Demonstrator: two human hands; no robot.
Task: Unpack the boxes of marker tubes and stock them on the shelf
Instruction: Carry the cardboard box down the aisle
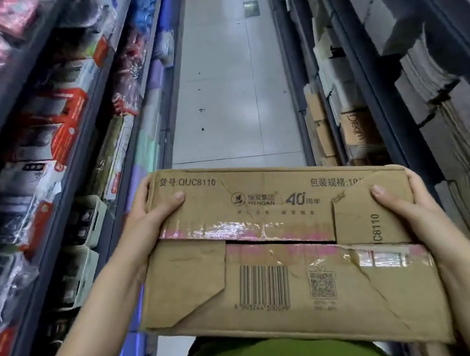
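Aisle w/ shelving both sides: packaged goods on left shelves, paper stacks on right shelves, grey tile floor between. Cardboard box is carried at chest height, flaps closed, tape torn. Left hand and right hand each clamp an end, thumbs on top. Best kept level, flaps up, till set down.

Both hands gripping — thumbs on top.

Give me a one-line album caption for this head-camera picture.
Both hands, left and right, carry a worn cardboard box down a narrow aisle between stocked shelves.
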